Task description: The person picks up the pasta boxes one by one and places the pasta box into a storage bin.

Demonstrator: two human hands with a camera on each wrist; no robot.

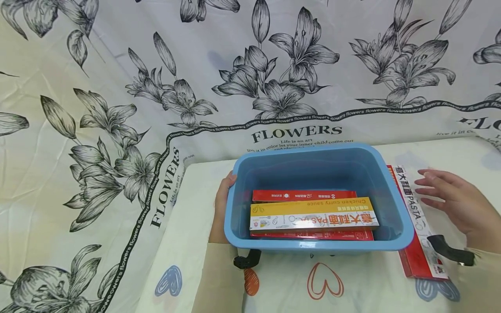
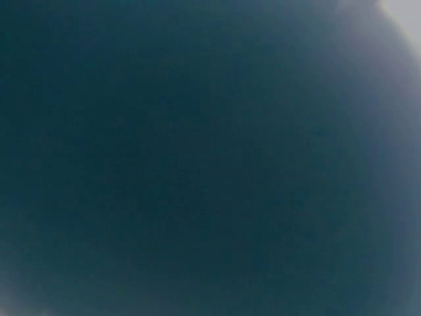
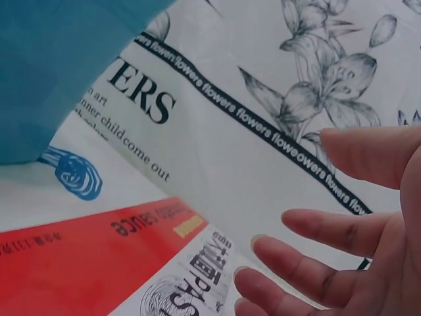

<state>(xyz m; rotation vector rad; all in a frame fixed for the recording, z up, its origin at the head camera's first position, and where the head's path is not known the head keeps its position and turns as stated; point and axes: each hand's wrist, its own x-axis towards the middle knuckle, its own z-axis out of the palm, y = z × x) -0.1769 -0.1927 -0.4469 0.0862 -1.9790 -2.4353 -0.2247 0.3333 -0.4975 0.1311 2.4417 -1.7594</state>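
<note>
A blue plastic bin (image 1: pixel 318 244) stands at the middle of the bed-like surface. My left hand (image 1: pixel 222 204) holds its left side, with a fingertip at the rim and the other fingers hidden. Dark blue fills the left wrist view. Inside, a yellow and white pasta box (image 1: pixel 313 213) lies across red boxes (image 1: pixel 305 195). To the right of the bin lies a red and white pasta box (image 1: pixel 420 230), partly covered by the rim. Just beside that box, my right hand (image 1: pixel 455 195) hovers with spread, slightly bent fingers and nothing in them; the right wrist view shows the hand (image 3: pixel 348 257) apart from it.
A white cloth (image 1: pixel 168 234) with printed hearts covers the surface. Behind and to the left hangs a flower-patterned sheet (image 1: pixel 235 143) with a black lettered border. Black straps (image 1: pixel 247 259) show at both wrists.
</note>
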